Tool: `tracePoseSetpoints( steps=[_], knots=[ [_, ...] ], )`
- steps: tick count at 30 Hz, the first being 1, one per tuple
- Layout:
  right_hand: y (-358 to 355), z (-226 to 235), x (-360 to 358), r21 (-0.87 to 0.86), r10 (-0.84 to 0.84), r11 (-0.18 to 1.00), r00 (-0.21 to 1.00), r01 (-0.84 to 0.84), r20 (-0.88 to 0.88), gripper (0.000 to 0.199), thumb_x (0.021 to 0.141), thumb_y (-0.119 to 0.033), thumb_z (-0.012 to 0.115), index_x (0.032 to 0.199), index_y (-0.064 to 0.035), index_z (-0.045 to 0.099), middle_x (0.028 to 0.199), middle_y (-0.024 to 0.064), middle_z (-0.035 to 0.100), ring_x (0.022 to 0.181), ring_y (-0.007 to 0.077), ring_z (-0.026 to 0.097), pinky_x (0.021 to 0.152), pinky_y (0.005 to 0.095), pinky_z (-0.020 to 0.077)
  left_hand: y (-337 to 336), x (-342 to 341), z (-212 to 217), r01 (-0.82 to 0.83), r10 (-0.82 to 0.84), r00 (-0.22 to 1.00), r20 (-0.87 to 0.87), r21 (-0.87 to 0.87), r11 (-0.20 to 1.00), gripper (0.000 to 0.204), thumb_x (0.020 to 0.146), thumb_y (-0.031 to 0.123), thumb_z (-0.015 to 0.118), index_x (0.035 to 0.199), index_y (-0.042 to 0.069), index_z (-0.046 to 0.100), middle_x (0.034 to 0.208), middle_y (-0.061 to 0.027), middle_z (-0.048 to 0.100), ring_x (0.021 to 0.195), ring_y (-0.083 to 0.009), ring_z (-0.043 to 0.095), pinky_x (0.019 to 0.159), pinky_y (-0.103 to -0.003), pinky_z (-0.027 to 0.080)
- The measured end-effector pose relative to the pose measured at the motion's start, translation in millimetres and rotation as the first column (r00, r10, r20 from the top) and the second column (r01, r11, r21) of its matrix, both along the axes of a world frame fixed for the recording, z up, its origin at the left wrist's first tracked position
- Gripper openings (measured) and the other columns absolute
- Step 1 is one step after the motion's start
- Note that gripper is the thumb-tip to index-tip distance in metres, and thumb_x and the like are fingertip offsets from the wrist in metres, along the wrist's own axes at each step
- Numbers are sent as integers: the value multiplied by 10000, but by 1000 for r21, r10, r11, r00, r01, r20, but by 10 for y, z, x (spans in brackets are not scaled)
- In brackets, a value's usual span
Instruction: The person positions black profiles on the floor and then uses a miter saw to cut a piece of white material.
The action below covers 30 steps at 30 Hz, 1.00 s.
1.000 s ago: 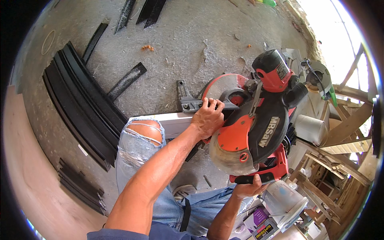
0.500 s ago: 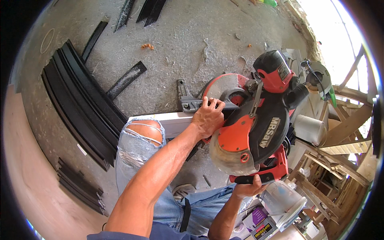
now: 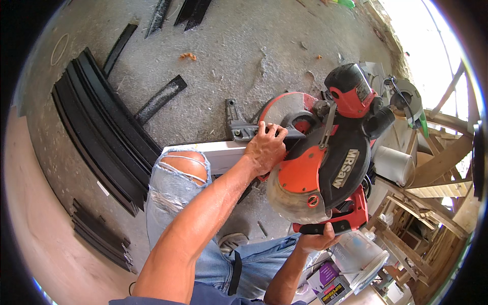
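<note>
A red and black miter saw stands on the floor before me, its blade head raised and a clear guard around the front. My left hand curls its fingers over the saw's grey fence, clamping a long white board against it. The board's end at the blade is hidden by that hand and the saw. My right hand is wrapped round the saw's black-and-red handle from below. My knee in torn jeans is against the white board on the left.
Long black profile strips lie stacked on the left, with shorter black offcuts beyond. A green-tipped power tool, a white bucket, scrap timber and a purple-black box crowd the right side.
Almost nothing differs. Both hands keep their places on the fence and handle, and the view has shifted very slightly.
</note>
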State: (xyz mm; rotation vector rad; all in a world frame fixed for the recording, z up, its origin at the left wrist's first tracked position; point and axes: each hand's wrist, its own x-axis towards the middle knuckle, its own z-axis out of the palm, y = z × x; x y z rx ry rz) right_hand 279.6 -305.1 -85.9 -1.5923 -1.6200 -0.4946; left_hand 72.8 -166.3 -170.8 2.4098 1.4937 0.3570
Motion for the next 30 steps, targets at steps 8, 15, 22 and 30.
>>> tracePoseSetpoints(
  steps=[8,15,22,30],
  knots=[
    [-6,124,-123,-168,-99,985,629,-51,-772,575,805,-267,527,1249,98,523,1056,242,620,955,294,644,833,402,558,7,-16,13,11,-11,1000,11,-11,1000,145,778,166,668,778,45,748,1178,-189,552,1156,-343,564,1036,-581,401],
    [-154,-72,180,-143,1,985,835,-96,-551,541,839,-237,534,1260,103,521,1200,271,572,1000,342,643,884,448,570,6,-9,32,-5,5,1000,18,-9,1000,139,765,153,674,783,35,746,1172,-192,555,1150,-346,567,1023,-576,421],
    [-134,-15,260,-133,44,988,963,-81,-265,493,875,-224,515,1227,121,533,1251,288,535,1021,352,640,880,460,578,-8,0,-33,-28,27,999,31,20,999,128,776,152,674,774,49,749,1175,-189,555,1147,-341,569,1035,-564,416],
    [-204,-104,194,-112,-39,993,769,-43,-639,546,850,-241,522,1237,144,513,1216,293,545,1015,344,632,901,461,554,7,-10,43,5,-5,1000,3,-42,999,121,781,149,678,777,54,752,1187,-181,549,1164,-336,563,1043,-562,407]
  ],
)
